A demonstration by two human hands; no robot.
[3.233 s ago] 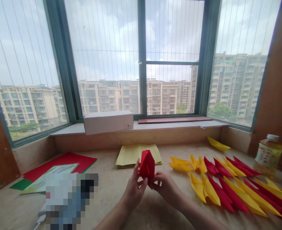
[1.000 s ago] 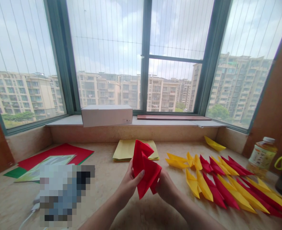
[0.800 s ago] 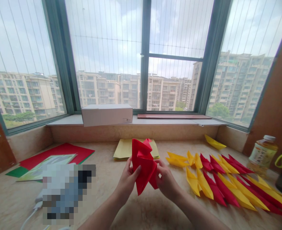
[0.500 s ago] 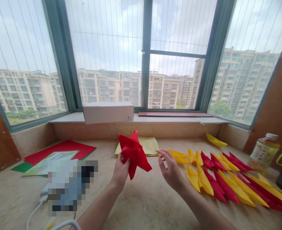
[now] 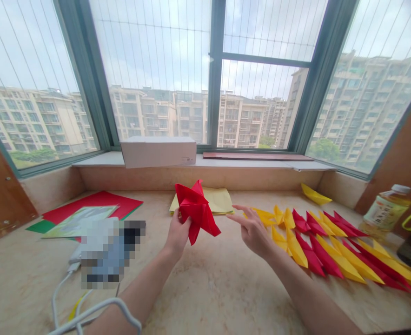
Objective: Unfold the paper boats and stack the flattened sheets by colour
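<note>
A red folded-paper pinwheel shape (image 5: pixel 196 207) with several pointed arms is held up off the counter at the middle of the view. My left hand (image 5: pixel 178 232) grips it from its lower left, thumb in front and the other fingers partly hidden behind the paper. To the right of it, my right hand (image 5: pixel 252 228) holds nothing; its index finger stretches toward the red paper, apart from it, and the other fingers are partly bent. Behind the red shape lies a stack of yellow paper (image 5: pixel 217 200).
Rows of yellow folded pieces (image 5: pixel 296 246) and red folded pieces (image 5: pixel 312 256) lie to the right, near a drink bottle (image 5: pixel 387 209). At left are red sheets (image 5: pixel 97 203), a blurred-out object (image 5: pixel 111 256) and a white cable (image 5: pixel 115 302). A white box (image 5: pixel 158 153) stands on the sill.
My right hand's index finger now points out more clearly toward the red paper. My left hand keeps its hold on the red shape. The camera view has tilted down slightly at the scene.
</note>
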